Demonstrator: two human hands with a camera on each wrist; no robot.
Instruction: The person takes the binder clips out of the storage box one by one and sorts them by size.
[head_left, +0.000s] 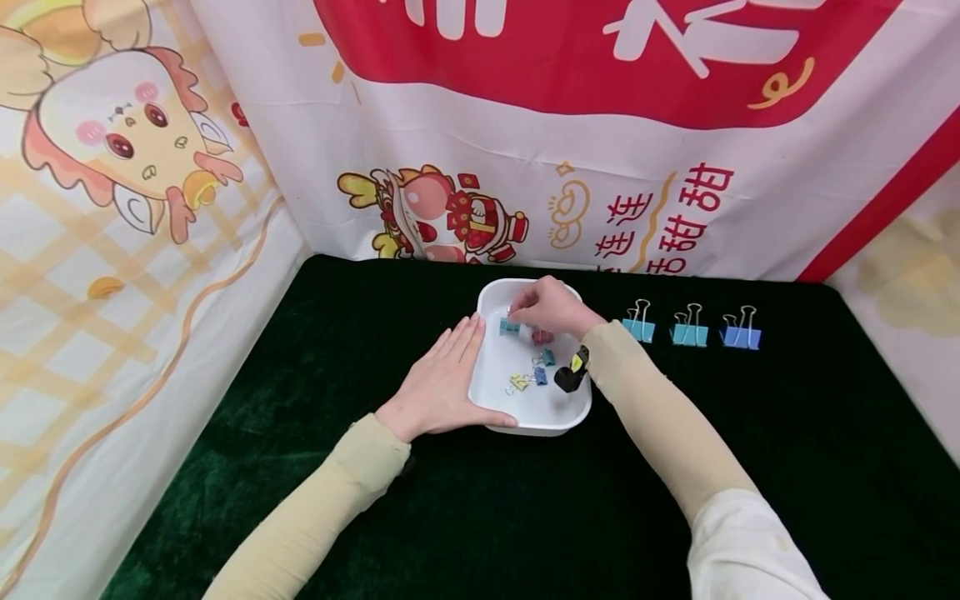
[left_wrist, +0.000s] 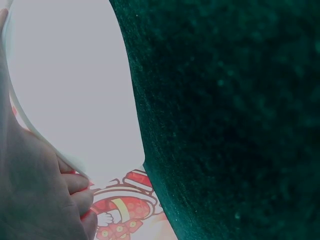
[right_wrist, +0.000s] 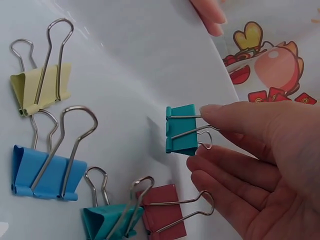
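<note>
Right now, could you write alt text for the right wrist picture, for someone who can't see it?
A right hand pinches a teal clip over a white tray. In the tray lie a yellow clip, a blue clip, a second teal clip and a red clip; part of the left hand shows at the top, near a printed cartoon.

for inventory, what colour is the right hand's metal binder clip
Teal metal binder clip, clearest in the right wrist view.

Both sleeves (head_left: 667, 425) are cream; a black wristpiece (head_left: 567, 381) carries a yellow mark (head_left: 577, 364).
</note>
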